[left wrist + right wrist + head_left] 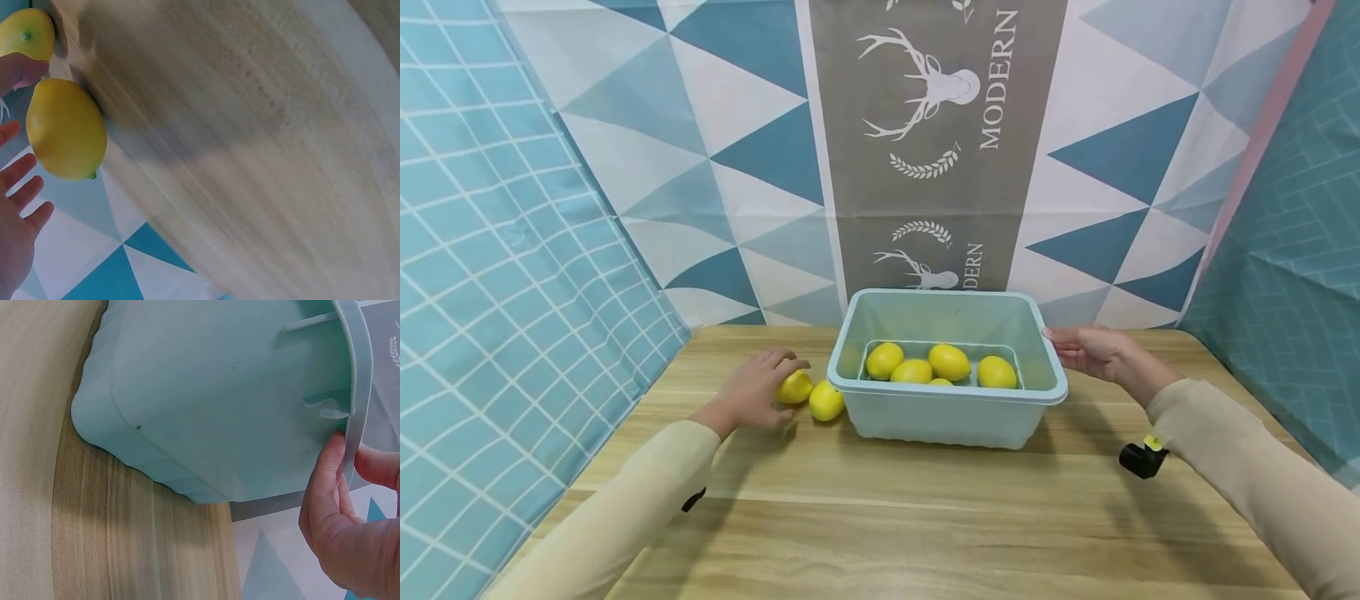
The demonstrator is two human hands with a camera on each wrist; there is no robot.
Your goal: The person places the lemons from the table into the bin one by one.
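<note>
My left hand (pixel 754 390) is spread beside a yellow lemon (pixel 795 388) on the table, thumb on the near side and fingers over the far side. In the left wrist view, gaps show between the fingertips and this lemon (pixel 67 130). A second lemon (pixel 826 402) lies just to its right, against the light green plastic bin (pixel 940 415). Several lemons (pixel 949 362) rest on the bin's floor. My right hand (pixel 1093 353) pinches the bin's right rim, with the thumb on the inner side and fingers under the lip (pixel 357 381).
The wooden table (pixel 880 525) runs back to a wall cloth (pixel 760 167) with triangles and deer prints, close behind the bin. Blue gridded cloth (pixel 482 275) hangs on the left and teal cloth (pixel 1285 275) on the right. A black device (pixel 1142 459) sits under the right wrist.
</note>
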